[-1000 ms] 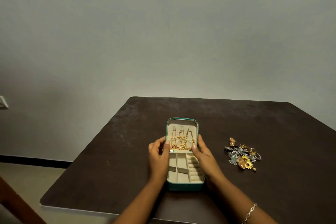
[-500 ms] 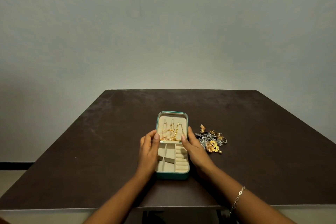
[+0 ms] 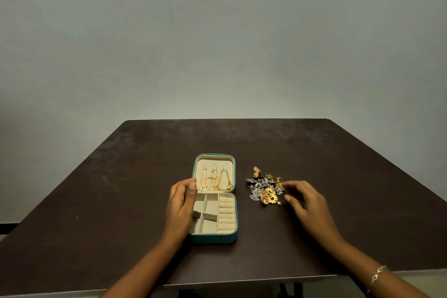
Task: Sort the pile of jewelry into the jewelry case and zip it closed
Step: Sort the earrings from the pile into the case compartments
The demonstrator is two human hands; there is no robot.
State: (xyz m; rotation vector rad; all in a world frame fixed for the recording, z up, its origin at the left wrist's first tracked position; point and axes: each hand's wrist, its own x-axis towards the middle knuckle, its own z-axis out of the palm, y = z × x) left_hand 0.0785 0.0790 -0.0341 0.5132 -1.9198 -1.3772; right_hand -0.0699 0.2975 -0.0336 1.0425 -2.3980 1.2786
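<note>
A teal jewelry case (image 3: 214, 237) lies open flat in the middle of the dark table (image 3: 121, 189). Its lid half holds several gold chains (image 3: 215, 180); the near half has beige compartments and ring rolls with nothing in them. My left hand (image 3: 181, 203) rests against the case's left edge, thumb at the hinge. A pile of gold and silver jewelry (image 3: 264, 189) lies to the right of the case. My right hand (image 3: 304, 203) hovers at the pile's right edge, fingers spread and curled, holding nothing.
A plain grey wall stands behind the table. The table's near edge runs just below my forearms. A bracelet (image 3: 377, 276) sits on my right wrist.
My right hand has left the case's right side and moved right to the jewelry pile. My left hand stays on the case. The camera view has shifted.
</note>
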